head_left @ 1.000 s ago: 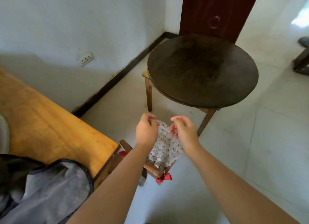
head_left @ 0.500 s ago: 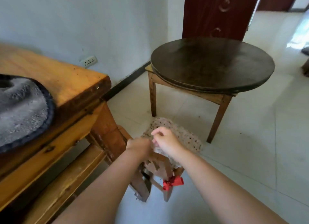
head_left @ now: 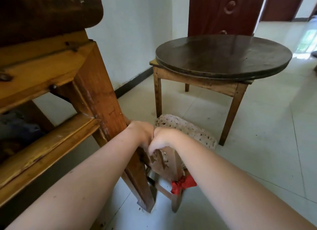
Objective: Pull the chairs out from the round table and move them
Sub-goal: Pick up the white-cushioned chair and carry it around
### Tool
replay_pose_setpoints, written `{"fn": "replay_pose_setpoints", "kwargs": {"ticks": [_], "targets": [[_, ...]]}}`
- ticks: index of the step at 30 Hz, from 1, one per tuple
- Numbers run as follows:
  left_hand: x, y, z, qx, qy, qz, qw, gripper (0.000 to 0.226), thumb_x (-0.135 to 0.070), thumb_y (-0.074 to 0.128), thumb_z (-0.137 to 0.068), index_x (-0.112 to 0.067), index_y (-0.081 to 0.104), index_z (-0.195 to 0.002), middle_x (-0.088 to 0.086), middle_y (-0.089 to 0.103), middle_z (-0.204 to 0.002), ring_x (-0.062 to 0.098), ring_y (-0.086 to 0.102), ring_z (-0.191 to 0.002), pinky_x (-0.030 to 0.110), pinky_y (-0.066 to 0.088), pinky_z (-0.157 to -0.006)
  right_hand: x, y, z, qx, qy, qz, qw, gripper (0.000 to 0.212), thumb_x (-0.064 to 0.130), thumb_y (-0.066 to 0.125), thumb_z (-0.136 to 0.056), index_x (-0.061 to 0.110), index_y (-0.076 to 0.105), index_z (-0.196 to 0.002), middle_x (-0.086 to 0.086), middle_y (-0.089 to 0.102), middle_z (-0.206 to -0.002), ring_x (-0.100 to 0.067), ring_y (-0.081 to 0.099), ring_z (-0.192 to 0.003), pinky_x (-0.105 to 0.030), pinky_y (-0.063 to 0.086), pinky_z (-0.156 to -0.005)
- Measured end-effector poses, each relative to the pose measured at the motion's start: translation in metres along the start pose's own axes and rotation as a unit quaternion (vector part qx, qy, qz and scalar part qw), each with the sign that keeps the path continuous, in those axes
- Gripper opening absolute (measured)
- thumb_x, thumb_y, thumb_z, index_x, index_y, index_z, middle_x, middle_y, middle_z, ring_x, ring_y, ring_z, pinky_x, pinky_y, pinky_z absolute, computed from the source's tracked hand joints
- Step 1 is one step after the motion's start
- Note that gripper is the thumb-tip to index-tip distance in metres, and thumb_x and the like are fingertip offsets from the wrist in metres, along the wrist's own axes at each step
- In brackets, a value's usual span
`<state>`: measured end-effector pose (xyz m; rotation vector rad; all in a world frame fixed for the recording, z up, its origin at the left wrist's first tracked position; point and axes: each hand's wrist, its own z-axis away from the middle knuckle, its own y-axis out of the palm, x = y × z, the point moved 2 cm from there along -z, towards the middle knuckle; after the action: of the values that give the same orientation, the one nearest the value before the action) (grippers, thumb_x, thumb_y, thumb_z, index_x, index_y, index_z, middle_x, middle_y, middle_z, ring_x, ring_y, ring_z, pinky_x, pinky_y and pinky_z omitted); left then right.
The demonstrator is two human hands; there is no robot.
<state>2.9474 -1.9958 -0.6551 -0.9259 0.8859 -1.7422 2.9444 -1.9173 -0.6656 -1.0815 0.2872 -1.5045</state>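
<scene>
**Chair** [head_left: 165, 162]: low, brown wood, with a flat carved back panel and slim legs. Stands on the floor at lower centre of the frame, in front of the round table and apart from it, just beside the leg of the large table.

**Seat cushion** [head_left: 188, 130]: rounded pad of thick, knobbly, off-white weave that covers the chair seat.

**Red ribbon** [head_left: 183, 184]: crumpled, glossy bow tied low on the chair frame, on the right of the frame.

**Left hand** [head_left: 142, 131]: at centre frame, its fingers curled down over the top edge of the chair back. The fingertips are hidden behind the wood.

**Right hand** [head_left: 164, 138]: knuckles touching the left hand, fingers and thumb wrapped round the same top edge, gripping it.

**Round table** [head_left: 223, 56]: upper right. A dark, worn, disc-shaped top lies on a square frame of lighter wood with tapered legs.

**Large table** [head_left: 101, 99]: fills the left side. Varnished orange-brown timber with a thick square leg, scuffed along the edges, and a lower rail.

**Door** [head_left: 221, 11]: top centre, dark red-brown wood with carved ring shapes.

**Floor** [head_left: 257, 143]: large, pale, glossy tiles with thin joints.

**Wall** [head_left: 133, 32]: white, matt, with a black skirting strip [head_left: 132, 85] at its foot.
</scene>
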Motion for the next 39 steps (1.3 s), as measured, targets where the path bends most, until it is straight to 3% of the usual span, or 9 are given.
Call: {"fn": "replay_pose_setpoints", "kwargs": {"ticks": [4, 9, 11, 15, 19, 24, 29, 39], "targets": [[-0.003, 0.006, 0.004, -0.079, 0.022, -0.01, 0.997, 0.006, -0.017, 0.061, -0.081, -0.017, 0.061, -0.087, 0.0, 0.063, -0.087, 0.019, 0.054, -0.077, 0.032, 0.05, -0.075, -0.001, 0.01, 0.002, -0.114, 0.016, 0.024, 0.993, 0.039, 0.011, 0.065, -0.078, 0.004, 0.058, -0.116, -0.014, 0.063, -0.112, -0.028, 0.063, -0.093, -0.029, 0.047, -0.068], [-0.012, 0.008, 0.006, -0.134, 0.073, 0.0, 0.988, 0.02, -0.042, 0.061, -0.075, -0.023, 0.057, -0.083, -0.005, 0.058, -0.079, 0.016, 0.054, -0.074, 0.028, 0.048, -0.069, -0.024, 0.004, 0.02, -0.097, -0.024, 0.078, 0.992, 0.028, 0.011, 0.056, -0.081, 0.009, 0.058, -0.11, -0.006, 0.055, -0.085, -0.022, 0.054, -0.072, -0.026, 0.038, -0.049], [-0.014, 0.004, 0.006, -0.102, 0.094, 0.036, 0.99, 0.023, -0.045, 0.06, -0.075, -0.028, 0.056, -0.089, -0.007, 0.057, -0.08, 0.014, 0.052, -0.077, 0.028, 0.045, -0.071, -0.038, -0.003, 0.028, -0.074, -0.033, 0.116, 0.99, 0.033, 0.011, 0.058, -0.081, 0.014, 0.055, -0.113, -0.005, 0.054, -0.086, -0.02, 0.054, -0.074, -0.025, 0.038, -0.051], [-0.028, -0.009, 0.002, 0.03, 0.109, 0.123, 0.986, 0.038, -0.035, 0.065, -0.078, -0.022, 0.06, -0.113, 0.004, 0.066, -0.103, 0.022, 0.06, -0.095, 0.037, 0.049, -0.087, -0.062, -0.011, 0.043, -0.055, -0.032, 0.142, 0.988, 0.036, 0.011, 0.059, -0.08, 0.016, 0.055, -0.116, -0.006, 0.056, -0.094, -0.021, 0.056, -0.083, -0.028, 0.045, -0.063], [-0.055, -0.005, 0.001, -0.044, 0.153, 0.053, 0.986, 0.034, -0.03, 0.064, -0.079, -0.021, 0.06, -0.111, 0.006, 0.068, -0.1, 0.024, 0.061, -0.091, 0.037, 0.052, -0.082, -0.082, -0.016, 0.055, -0.042, -0.027, 0.155, 0.987, 0.039, 0.009, 0.059, -0.08, 0.019, 0.053, -0.117, -0.004, 0.055, -0.095, -0.02, 0.054, -0.083, -0.028, 0.042, -0.062], [-0.077, -0.008, 0.0, -0.118, 0.177, 0.055, 0.976, 0.031, -0.03, 0.061, -0.078, -0.02, 0.059, -0.107, 0.004, 0.068, -0.095, 0.023, 0.062, -0.087, 0.034, 0.052, -0.078, -0.103, -0.029, 0.074, -0.048, -0.048, 0.189, 0.98, 0.035, 0.012, 0.06, -0.082, 0.018, 0.053, -0.116, -0.003, 0.053, -0.094, -0.02, 0.051, -0.084, -0.027, 0.036, -0.059], [-0.1, -0.043, 0.007, -0.109, 0.192, 0.062, 0.973, 0.03, -0.03, 0.063, -0.078, -0.016, 0.06, -0.104, 0.006, 0.068, -0.094, 0.026, 0.063, -0.087, 0.036, 0.053, -0.078, -0.117, -0.055, 0.105, -0.048, -0.044, 0.176, 0.982, 0.034, 0.018, 0.065, -0.082, 0.017, 0.054, -0.114, -0.006, 0.06, -0.108, -0.018, 0.05, -0.086, -0.027, 0.035, -0.06], [-0.139, -0.199, 0.076, -0.071, 0.237, 0.067, 0.967, 0.028, -0.036, 0.063, -0.079, -0.021, 0.058, -0.102, 0.001, 0.067, -0.091, 0.021, 0.062, -0.084, 0.035, 0.052, -0.077, -0.101, -0.175, 0.239, -0.024, 0.002, 0.135, 0.99, 0.046, 0.02, 0.066, -0.082, 0.017, 0.051, -0.125, -0.009, 0.06, -0.117, -0.025, 0.056, -0.104, -0.038, 0.047, -0.091]]}}
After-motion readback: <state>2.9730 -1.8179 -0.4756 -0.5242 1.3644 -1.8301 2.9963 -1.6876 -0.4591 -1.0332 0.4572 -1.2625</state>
